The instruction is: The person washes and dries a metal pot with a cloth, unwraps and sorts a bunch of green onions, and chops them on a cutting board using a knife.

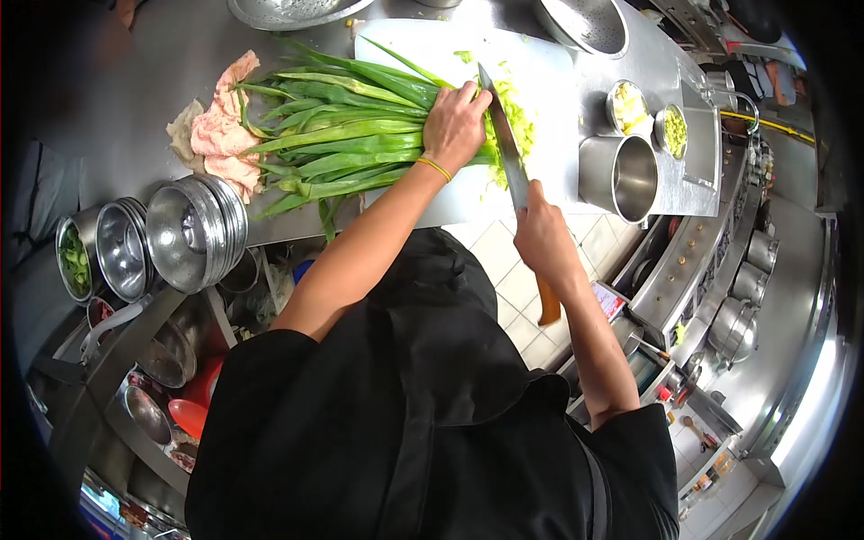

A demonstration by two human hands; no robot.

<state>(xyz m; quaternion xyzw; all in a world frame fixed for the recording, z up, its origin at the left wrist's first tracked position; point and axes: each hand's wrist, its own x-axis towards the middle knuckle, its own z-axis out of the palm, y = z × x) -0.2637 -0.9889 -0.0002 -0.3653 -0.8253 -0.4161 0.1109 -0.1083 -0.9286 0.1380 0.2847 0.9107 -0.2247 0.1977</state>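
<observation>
A thick bunch of green onions (346,121) lies across the white cutting board (414,211), leafy tops to the left. My left hand (454,126), with a yellow band at the wrist, is closed over the bunch and presses it on the board. In my right hand (544,236) is a large knife (510,148) with an orange-brown handle, gripped near the blade's base. Its blade stands just right of my left fingers, at the cut end of the bunch. Chopped green onion pieces (520,103) lie beside and beyond the blade, partly hidden by it.
A pink cloth (220,130) touches the leaf tips. Stacked metal bowls (184,236) stand at the left front edge. Right of the board are a steel pot (637,180) and small bowls of chopped food (673,130). A colander (589,27) sits at the back.
</observation>
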